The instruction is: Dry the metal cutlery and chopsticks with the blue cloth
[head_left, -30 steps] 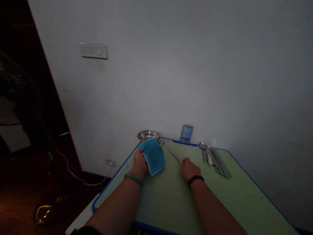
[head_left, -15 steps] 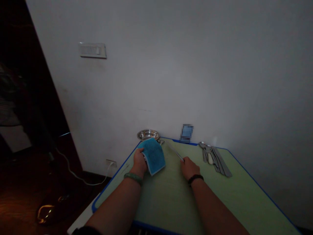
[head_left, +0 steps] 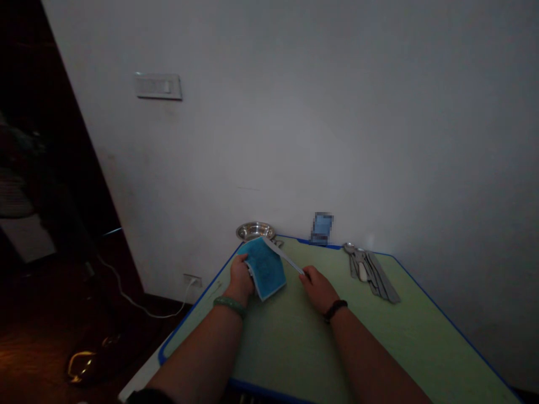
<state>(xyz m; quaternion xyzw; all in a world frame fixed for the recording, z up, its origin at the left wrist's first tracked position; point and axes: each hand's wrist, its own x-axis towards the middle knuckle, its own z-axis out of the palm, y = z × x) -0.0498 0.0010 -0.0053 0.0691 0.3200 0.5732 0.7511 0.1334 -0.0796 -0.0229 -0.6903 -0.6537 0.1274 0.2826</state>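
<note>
A blue cloth (head_left: 266, 269) with pale edging is gripped by my left hand (head_left: 241, 276), its fingers partly hidden behind it. My right hand (head_left: 319, 290) closes round the handle end of a table knife (head_left: 286, 257). The knife's blade points up and left, and its tip overlaps the upper right part of the cloth. Just behind the cloth stands a shiny metal bowl (head_left: 255, 230). Some cutlery (head_left: 278, 243) lies beside the bowl, mostly hidden by the cloth and knife.
On the right side of the green table (head_left: 295, 348) lie several spoons (head_left: 361, 265) and knives (head_left: 382, 280) in a row. A pixelated upright device (head_left: 321, 229) stands at the back edge against the wall (head_left: 379, 140). A cable (head_left: 147, 314) runs to a socket at left.
My right hand has moved slightly left and brought the knife's blade over to the cloth. My left hand and the cloth have hardly moved.
</note>
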